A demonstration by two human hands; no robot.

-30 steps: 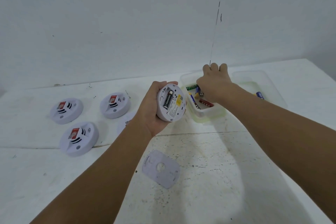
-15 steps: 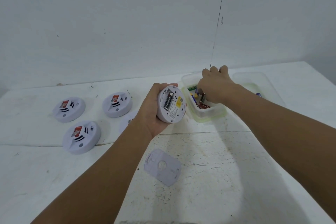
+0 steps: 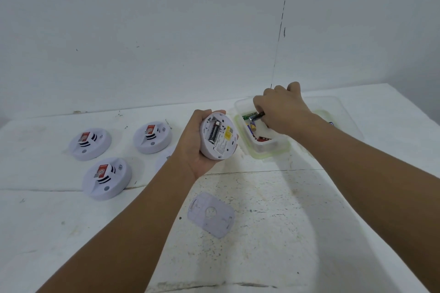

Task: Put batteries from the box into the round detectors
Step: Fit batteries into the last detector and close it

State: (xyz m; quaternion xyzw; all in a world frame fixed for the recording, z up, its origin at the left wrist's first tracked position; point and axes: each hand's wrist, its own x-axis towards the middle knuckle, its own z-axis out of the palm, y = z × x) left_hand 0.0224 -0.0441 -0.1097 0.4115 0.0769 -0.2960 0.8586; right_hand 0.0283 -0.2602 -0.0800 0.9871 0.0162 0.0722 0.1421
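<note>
The right hand [image 3: 282,108], which was digging in the box [image 3: 262,147] a moment ago, now pinches a dark battery [image 3: 258,115] just above it, ready for the open detector [image 3: 217,137] gripped in the left hand [image 3: 192,145].

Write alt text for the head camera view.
A person's left hand holds an opened round detector with one battery fitted, while the right hand pinches a dark battery over a clear plastic box of batteries. Three closed detectors and a loose cover plate lie on the white table.
</note>
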